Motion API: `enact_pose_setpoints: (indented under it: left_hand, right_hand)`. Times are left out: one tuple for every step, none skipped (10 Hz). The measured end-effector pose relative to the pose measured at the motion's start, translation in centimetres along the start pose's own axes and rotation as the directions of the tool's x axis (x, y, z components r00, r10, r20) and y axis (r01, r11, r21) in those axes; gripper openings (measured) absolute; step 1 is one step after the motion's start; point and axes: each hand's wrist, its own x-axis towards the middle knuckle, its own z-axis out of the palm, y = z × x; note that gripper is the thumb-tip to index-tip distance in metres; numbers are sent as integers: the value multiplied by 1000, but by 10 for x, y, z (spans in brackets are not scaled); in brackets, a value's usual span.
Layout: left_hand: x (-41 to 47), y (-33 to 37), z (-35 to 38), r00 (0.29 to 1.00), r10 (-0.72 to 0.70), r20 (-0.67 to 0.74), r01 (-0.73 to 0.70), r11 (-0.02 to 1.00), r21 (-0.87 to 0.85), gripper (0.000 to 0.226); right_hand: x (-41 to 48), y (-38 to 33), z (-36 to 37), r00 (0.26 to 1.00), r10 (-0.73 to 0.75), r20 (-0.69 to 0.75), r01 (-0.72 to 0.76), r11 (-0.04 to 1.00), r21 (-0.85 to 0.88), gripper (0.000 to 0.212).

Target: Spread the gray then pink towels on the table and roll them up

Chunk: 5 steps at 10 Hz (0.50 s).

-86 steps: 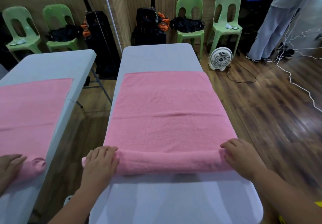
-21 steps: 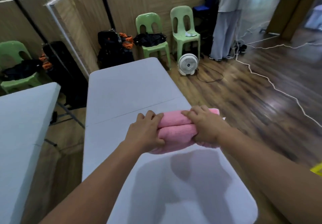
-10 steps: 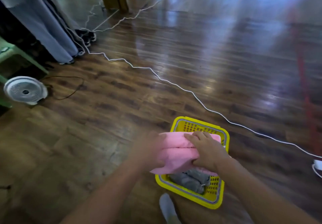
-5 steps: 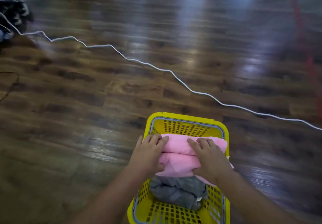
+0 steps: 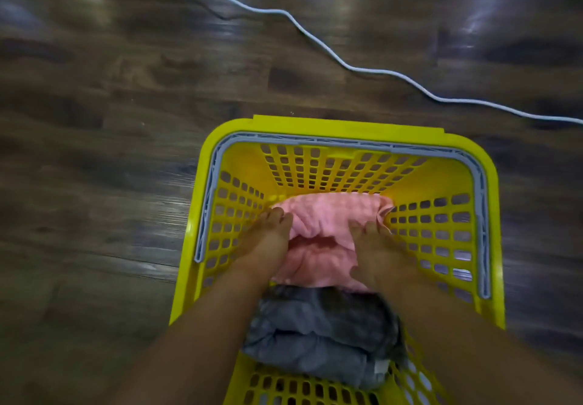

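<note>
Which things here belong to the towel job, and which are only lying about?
Belong to the job: rolled pink towel, held by the left hand and right hand inside the yellow basket; rolled gray towel beside it, nearer the person.
Lying about: white cable, on the wooden floor beyond the basket.

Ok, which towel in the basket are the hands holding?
The pink towel, at the basket's far end: left hand and right hand grip it. The gray towel lies nearer, not gripped.

Rolled pink towel [image 5: 328,215] touching rolled gray towel [image 5: 318,341]
</note>
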Motion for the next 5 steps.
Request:
enact_pose_setpoints:
  left_hand:
    - [0,6,9,1000,2,-9,-3,1000,-24,53]
    - [-4,12,4,999,-13,-36,13,1000,-12,55]
    - [-5,13,-4,1000,-21,-22,20,999,-35,55]
    - [-14,14,-3,999,-37,-9,36,994,-103,58]
    - [-27,18,1,999,-54,0,53,978,-200,59]
  right_hand:
    - [0,-7,9,999,30,20,-30,1000,-6,102]
    - [-6,-12,11,999,50,-4,-50,999,-8,98]
    - [-10,-14,8,998,61,4,-61,998,8,98]
    - [-21,-14,6,999,34,-23,-35,998,-43,99]
    - [-33,-17,7,1000,11,-21,-13,994,-112,98]
